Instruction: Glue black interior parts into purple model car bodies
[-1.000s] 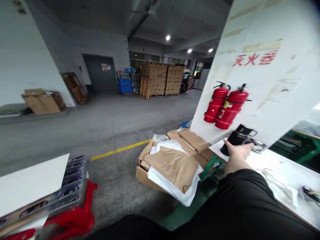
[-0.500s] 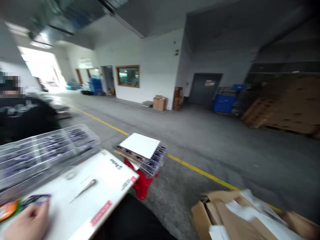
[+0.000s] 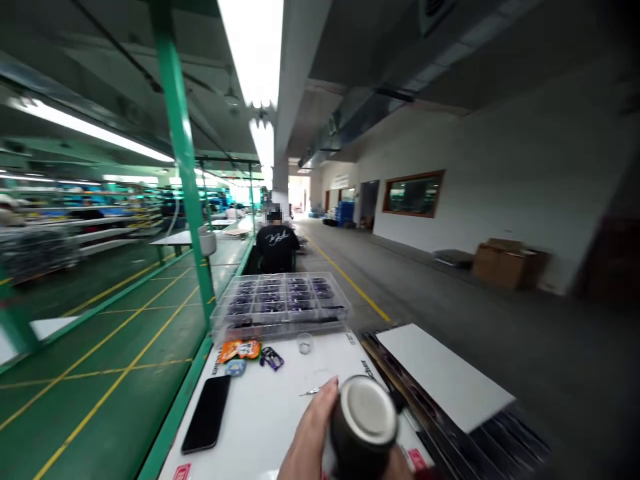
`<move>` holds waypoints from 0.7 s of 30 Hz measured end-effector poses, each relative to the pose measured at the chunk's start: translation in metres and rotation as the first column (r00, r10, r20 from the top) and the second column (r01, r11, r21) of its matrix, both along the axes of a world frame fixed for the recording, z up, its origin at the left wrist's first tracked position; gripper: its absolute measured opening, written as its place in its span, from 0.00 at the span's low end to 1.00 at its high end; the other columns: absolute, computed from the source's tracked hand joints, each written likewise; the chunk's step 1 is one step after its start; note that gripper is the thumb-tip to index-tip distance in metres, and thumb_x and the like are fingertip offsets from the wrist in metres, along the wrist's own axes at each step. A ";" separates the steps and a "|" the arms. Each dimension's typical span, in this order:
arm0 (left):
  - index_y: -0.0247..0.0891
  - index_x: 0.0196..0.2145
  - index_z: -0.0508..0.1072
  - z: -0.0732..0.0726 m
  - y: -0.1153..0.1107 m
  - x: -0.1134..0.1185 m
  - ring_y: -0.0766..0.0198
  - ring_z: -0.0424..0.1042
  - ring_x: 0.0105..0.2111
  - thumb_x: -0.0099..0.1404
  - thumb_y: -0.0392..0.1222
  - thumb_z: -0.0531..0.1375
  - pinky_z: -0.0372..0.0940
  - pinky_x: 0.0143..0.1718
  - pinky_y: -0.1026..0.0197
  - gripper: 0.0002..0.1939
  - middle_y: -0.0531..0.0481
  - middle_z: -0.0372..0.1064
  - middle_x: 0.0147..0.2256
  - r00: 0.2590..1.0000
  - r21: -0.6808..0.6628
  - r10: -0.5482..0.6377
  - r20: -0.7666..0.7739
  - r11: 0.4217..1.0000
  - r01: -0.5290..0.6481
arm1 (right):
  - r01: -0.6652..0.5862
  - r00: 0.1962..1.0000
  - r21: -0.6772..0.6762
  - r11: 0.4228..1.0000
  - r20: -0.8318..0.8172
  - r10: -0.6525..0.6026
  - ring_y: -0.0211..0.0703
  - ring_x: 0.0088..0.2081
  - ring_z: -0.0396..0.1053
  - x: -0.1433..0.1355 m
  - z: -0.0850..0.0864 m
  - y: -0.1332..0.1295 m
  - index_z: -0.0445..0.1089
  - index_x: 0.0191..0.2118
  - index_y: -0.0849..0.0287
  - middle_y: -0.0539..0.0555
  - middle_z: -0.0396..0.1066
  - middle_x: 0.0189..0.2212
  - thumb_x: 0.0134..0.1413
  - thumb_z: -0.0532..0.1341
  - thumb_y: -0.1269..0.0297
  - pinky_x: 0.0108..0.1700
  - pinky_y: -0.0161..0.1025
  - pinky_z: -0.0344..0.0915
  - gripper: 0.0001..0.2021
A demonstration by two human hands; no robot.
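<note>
A dark cylindrical container with a pale round end facing up is at the near edge of the view, over the white board. My left hand is closed around its left side. My right hand shows only in part at its lower right, pressed against it. Just beyond my left fingers lies a thin metal tool. Farther up the board are a small purple and black part, an orange packet, a blue-white item and a clear ring. A black phone lies at left.
Behind the board stands a clear compartment box holding purple parts. To the right, a white sheet rests on stacked trays. A person in black sits ahead. A green post rises at left.
The view has swung left and now shows the green floor and the phone. The hand that was by the small purple part is no longer there; both hands are now at the dark container.
</note>
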State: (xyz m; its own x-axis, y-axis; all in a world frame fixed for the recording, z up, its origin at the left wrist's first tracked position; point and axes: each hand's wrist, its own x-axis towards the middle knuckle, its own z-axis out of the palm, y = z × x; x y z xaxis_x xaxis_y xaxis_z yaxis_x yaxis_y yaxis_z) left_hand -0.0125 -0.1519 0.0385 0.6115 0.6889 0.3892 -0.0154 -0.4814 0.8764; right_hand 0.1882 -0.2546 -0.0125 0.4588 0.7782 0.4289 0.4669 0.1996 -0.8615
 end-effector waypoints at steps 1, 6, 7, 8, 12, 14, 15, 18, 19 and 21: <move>0.58 0.78 0.72 0.006 0.001 -0.010 0.26 0.70 0.77 0.52 0.58 0.84 0.67 0.79 0.30 0.58 0.40 0.74 0.75 0.998 -0.017 0.060 0.009 0.998 -0.060 | -0.101 0.995 0.023 0.995 -0.021 0.101 0.82 0.49 0.86 -0.019 0.001 0.027 0.83 0.60 0.41 0.61 0.87 0.44 0.42 0.83 0.50 0.48 0.68 0.87 0.35; 0.41 0.72 0.75 0.023 0.023 -0.056 0.25 0.79 0.67 0.57 0.63 0.79 0.72 0.73 0.28 0.50 0.33 0.81 0.65 0.903 -0.106 0.422 0.083 0.905 -0.413 | -0.470 0.880 -0.068 0.880 -0.113 0.461 0.78 0.61 0.81 -0.091 0.034 0.097 0.74 0.68 0.44 0.63 0.83 0.62 0.38 0.82 0.64 0.66 0.70 0.78 0.47; 0.40 0.69 0.77 0.018 0.028 -0.060 0.26 0.81 0.65 0.57 0.63 0.79 0.74 0.71 0.29 0.47 0.33 0.83 0.63 0.882 -0.113 0.462 0.090 0.885 -0.452 | -0.523 0.850 -0.081 0.849 -0.120 0.512 0.77 0.63 0.80 -0.094 0.039 0.102 0.73 0.70 0.43 0.62 0.82 0.64 0.41 0.81 0.65 0.69 0.69 0.76 0.46; 0.40 0.66 0.78 0.011 0.032 -0.061 0.26 0.82 0.63 0.57 0.63 0.79 0.76 0.69 0.30 0.45 0.33 0.83 0.61 0.865 -0.122 0.493 0.098 0.868 -0.481 | -0.572 0.819 -0.106 0.813 -0.125 0.560 0.76 0.65 0.79 -0.093 0.040 0.105 0.73 0.71 0.42 0.61 0.81 0.66 0.43 0.80 0.66 0.71 0.69 0.74 0.46; 0.39 0.66 0.77 -0.026 0.041 -0.060 0.24 0.83 0.62 0.55 0.68 0.79 0.77 0.67 0.29 0.48 0.31 0.84 0.60 0.869 -0.173 0.474 0.142 0.876 -0.450 | -0.645 0.761 -0.250 0.722 -0.125 0.636 0.76 0.70 0.75 -0.055 0.024 0.106 0.73 0.74 0.42 0.61 0.77 0.71 0.44 0.82 0.62 0.70 0.67 0.75 0.49; 0.39 0.66 0.76 -0.034 0.040 -0.059 0.23 0.80 0.65 0.52 0.67 0.80 0.74 0.69 0.29 0.51 0.30 0.82 0.62 0.896 -0.140 0.433 0.103 0.898 -0.418 | -0.600 0.798 -0.229 0.767 -0.099 0.595 0.77 0.69 0.75 -0.031 0.020 0.102 0.75 0.72 0.43 0.64 0.72 0.74 0.45 0.83 0.55 0.67 0.67 0.76 0.46; 0.39 0.67 0.76 -0.034 0.039 -0.059 0.23 0.79 0.66 0.51 0.67 0.81 0.73 0.70 0.29 0.53 0.30 0.81 0.63 0.903 -0.129 0.421 0.083 0.903 -0.409 | -0.574 0.818 -0.189 0.796 -0.095 0.568 0.77 0.69 0.75 -0.020 0.022 0.100 0.76 0.72 0.43 0.65 0.72 0.75 0.47 0.83 0.52 0.67 0.68 0.76 0.45; 0.40 0.68 0.75 -0.024 0.032 -0.058 0.25 0.76 0.68 0.52 0.65 0.81 0.71 0.72 0.32 0.52 0.32 0.79 0.66 0.909 -0.154 0.412 0.071 0.905 -0.398 | -0.614 0.781 -0.054 0.787 -0.181 0.597 0.73 0.75 0.69 -0.002 0.050 0.095 0.71 0.77 0.42 0.65 0.70 0.76 0.58 0.82 0.40 0.72 0.67 0.70 0.46; 0.40 0.67 0.75 -0.021 0.030 -0.058 0.26 0.76 0.68 0.51 0.63 0.81 0.71 0.71 0.31 0.51 0.33 0.80 0.65 0.911 -0.171 0.407 0.065 0.904 -0.392 | -0.667 0.723 -0.002 0.745 -0.245 0.646 0.73 0.78 0.66 -0.001 0.063 0.097 0.67 0.80 0.42 0.66 0.69 0.77 0.55 0.83 0.37 0.75 0.67 0.68 0.52; 0.39 0.66 0.75 -0.019 0.027 -0.058 0.26 0.77 0.66 0.49 0.58 0.83 0.70 0.71 0.30 0.51 0.33 0.80 0.64 0.917 -0.197 0.396 0.051 0.904 -0.380 | -0.735 0.624 0.065 0.675 -0.325 0.711 0.71 0.80 0.62 -0.004 0.090 0.108 0.62 0.82 0.40 0.65 0.67 0.79 0.50 0.86 0.34 0.79 0.68 0.62 0.59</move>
State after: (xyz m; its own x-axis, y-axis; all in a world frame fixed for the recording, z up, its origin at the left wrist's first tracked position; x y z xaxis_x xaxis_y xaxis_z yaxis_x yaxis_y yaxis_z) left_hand -0.0708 -0.1245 0.0195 0.2507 0.9276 0.2771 0.0595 -0.3004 0.9519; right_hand 0.1842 -0.1468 0.0773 -0.1722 0.9362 0.3064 -0.0840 0.2960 -0.9515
